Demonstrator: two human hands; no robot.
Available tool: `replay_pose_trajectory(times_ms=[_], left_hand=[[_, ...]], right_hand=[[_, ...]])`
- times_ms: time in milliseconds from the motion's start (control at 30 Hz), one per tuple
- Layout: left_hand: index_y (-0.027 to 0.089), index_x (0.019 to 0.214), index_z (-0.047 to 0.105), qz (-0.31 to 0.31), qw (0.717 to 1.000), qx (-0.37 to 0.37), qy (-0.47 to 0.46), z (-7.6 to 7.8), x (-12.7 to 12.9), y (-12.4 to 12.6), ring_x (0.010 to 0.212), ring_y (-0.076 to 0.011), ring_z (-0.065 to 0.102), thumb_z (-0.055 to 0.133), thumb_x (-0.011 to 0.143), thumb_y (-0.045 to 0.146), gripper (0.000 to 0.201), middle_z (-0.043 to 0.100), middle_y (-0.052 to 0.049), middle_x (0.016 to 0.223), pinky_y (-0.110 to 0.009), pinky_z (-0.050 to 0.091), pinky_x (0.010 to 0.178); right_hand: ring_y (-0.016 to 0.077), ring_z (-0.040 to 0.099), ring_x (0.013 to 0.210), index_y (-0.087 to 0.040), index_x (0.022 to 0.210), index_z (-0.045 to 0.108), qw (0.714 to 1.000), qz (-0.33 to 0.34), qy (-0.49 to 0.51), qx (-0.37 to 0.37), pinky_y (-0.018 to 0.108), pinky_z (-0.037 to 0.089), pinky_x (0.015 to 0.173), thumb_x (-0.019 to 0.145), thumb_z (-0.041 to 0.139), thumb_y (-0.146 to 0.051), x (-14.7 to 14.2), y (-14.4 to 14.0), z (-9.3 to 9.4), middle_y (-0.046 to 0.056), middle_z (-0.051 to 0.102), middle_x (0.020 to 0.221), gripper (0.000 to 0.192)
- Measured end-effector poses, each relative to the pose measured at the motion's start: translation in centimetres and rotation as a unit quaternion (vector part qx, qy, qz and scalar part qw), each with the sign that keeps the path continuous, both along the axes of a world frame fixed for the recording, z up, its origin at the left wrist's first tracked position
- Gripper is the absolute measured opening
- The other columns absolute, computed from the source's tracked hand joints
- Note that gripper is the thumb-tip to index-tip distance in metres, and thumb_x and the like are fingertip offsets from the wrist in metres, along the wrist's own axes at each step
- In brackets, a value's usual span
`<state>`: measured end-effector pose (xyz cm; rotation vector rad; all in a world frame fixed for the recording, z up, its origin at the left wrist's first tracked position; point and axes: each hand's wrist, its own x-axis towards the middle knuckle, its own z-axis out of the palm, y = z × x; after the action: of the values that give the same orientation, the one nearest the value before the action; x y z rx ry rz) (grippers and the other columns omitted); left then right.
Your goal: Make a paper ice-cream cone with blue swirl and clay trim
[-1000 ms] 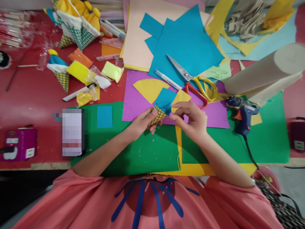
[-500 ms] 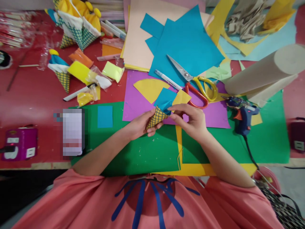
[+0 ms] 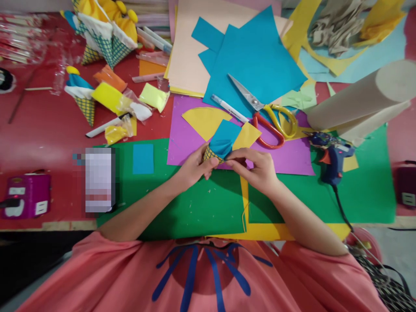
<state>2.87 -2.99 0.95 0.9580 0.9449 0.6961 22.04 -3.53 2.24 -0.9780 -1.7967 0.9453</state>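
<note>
Between my hands is a small yellow paper cone (image 3: 210,154) with a dark grid pattern and crumpled blue paper (image 3: 221,148) in its mouth. My left hand (image 3: 196,168) is wrapped round the cone, thumb across its front. My right hand (image 3: 255,167) pinches at the cone's right rim, thumb and forefinger together; whether it grips the cone's edge or the blue paper is hidden. Just beyond lie a flat blue paper piece (image 3: 227,129), a yellow paper piece (image 3: 248,135) and a yellow fan-shaped piece (image 3: 204,119) on a purple sheet (image 3: 182,147).
Scissors (image 3: 256,104) and a white marker (image 3: 229,108) lie beyond my hands. A glue gun (image 3: 336,160) and a paper roll (image 3: 354,95) are at right. Finished cones (image 3: 107,34), clay packets (image 3: 112,97) and a blurred phone (image 3: 100,180) are at left. Green sheets (image 3: 195,208) cover the front.
The cone has tipped so its mouth and the blue paper inside face me more. My left thumb has come across its front, and my right hand has shifted slightly down and left.
</note>
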Motion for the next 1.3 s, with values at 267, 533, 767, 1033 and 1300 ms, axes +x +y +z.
replay_pose_trajectory(times_ms=[267, 533, 767, 1033, 1300], left_hand=[[0.024, 0.118, 0.05, -0.021, 0.974, 0.192, 0.117, -0.5, -1.1, -0.2, 0.099, -0.0166, 0.065, 0.072, 0.077, 0.05, 0.053, 0.064, -0.003, 0.11, -0.024, 0.052, 0.081], [0.025, 0.12, 0.05, -0.025, 0.937, 0.3, 0.179, -0.7, -1.4, 0.0, 0.102, -0.0183, 0.068, 0.072, 0.078, 0.048, 0.053, 0.066, -0.005, 0.114, -0.025, 0.056, 0.08], [0.024, 0.125, 0.047, -0.049, 0.891, 0.382, 0.241, -0.6, -1.9, 0.3, 0.106, -0.0186, 0.066, 0.072, 0.08, 0.028, 0.051, 0.064, -0.006, 0.119, -0.026, 0.054, 0.083], [0.021, 0.105, 0.054, -0.046, 0.824, 0.496, 0.272, -0.4, -1.8, 0.5, 0.092, -0.0163, 0.064, 0.068, 0.079, 0.02, 0.03, 0.065, -0.003, 0.099, -0.028, 0.052, 0.077], [0.022, 0.104, 0.053, -0.051, 0.812, 0.518, 0.264, -0.4, -1.9, 0.3, 0.088, -0.0146, 0.064, 0.065, 0.08, 0.017, 0.028, 0.066, -0.001, 0.096, -0.027, 0.052, 0.076]], right_hand=[[0.01, 0.063, 0.07, -0.023, 0.106, 0.066, 0.995, -0.035, 0.093, -0.024, 0.022, 0.051, 0.059, 0.085, 0.07, -0.025, 0.7, 0.4, -0.3, 0.002, 0.069, 0.089, 0.021], [0.0129, 0.065, 0.072, -0.023, 0.094, 0.074, 0.994, -0.022, 0.107, -0.015, 0.026, 0.053, 0.062, 0.084, 0.071, -0.021, 0.7, 0.8, -0.5, 0.001, 0.072, 0.082, 0.011], [0.0149, 0.07, 0.075, -0.023, 0.094, 0.073, 0.994, -0.007, 0.077, 0.081, 0.028, 0.057, 0.069, 0.083, 0.071, -0.015, 0.7, 0.9, -0.7, 0.002, 0.075, 0.081, 0.014], [0.0163, 0.07, 0.084, -0.02, 0.105, 0.068, 0.981, 0.062, 0.001, 0.184, 0.028, 0.059, 0.07, 0.089, 0.06, -0.011, 0.2, -0.4, -0.3, 0.007, 0.071, 0.09, 0.02], [0.015, 0.068, 0.074, -0.017, 0.104, 0.065, 0.965, 0.044, -0.023, 0.256, 0.026, 0.057, 0.063, 0.091, 0.058, -0.012, -0.7, -0.9, -0.6, 0.007, 0.07, 0.082, 0.015]])
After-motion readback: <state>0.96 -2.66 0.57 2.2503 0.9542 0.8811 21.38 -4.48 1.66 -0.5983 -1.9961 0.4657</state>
